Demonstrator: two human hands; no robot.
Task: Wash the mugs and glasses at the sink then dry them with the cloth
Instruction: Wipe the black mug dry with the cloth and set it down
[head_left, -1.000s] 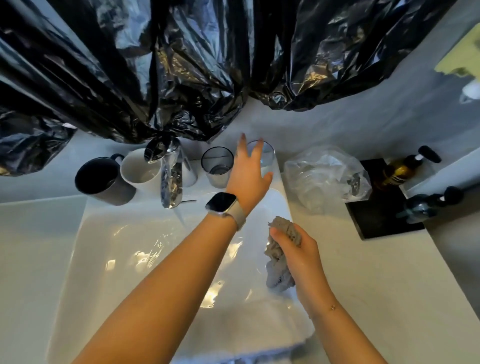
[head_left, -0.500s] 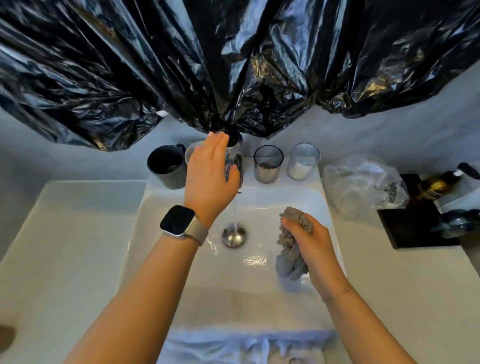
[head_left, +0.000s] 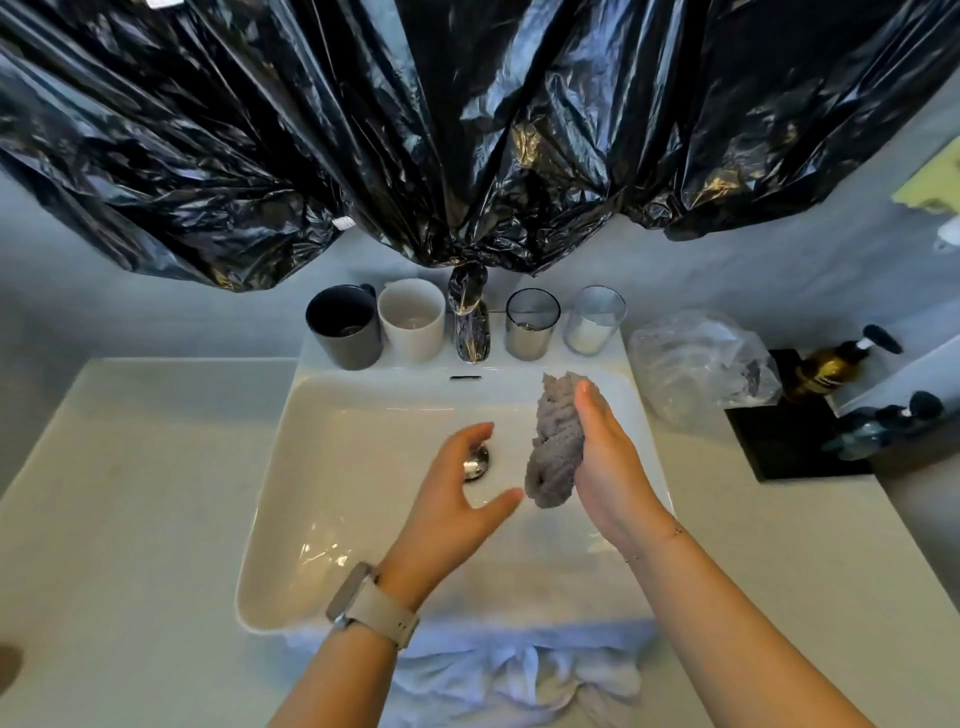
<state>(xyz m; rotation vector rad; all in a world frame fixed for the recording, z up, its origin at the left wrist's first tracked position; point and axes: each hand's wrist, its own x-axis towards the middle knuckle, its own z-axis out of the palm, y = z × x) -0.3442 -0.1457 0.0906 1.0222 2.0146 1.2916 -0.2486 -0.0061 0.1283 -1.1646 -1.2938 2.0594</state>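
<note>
On the sink's back ledge stand a dark grey mug (head_left: 345, 332), a white mug (head_left: 413, 323), a smoky glass (head_left: 531, 326) and a clear glass (head_left: 594, 322), two on each side of the chrome tap (head_left: 470, 326). My right hand (head_left: 610, 467) holds a bunched grey cloth (head_left: 557, 441) over the right half of the white basin (head_left: 332, 467). My left hand (head_left: 457, 499) hovers open above the drain (head_left: 477, 463), fingers spread, a little left of the cloth and holding nothing.
Black plastic sheeting (head_left: 467, 130) hangs over the wall behind the tap. A crumpled clear bag (head_left: 696, 364) lies right of the sink, beside a black tray (head_left: 789, 441) with pump bottles (head_left: 831, 364). A white towel (head_left: 519, 670) drapes over the sink's front edge.
My left hand left the tap and came down over the drain, open. The water stream is no longer visible. My right hand lifted the cloth slightly toward the back.
</note>
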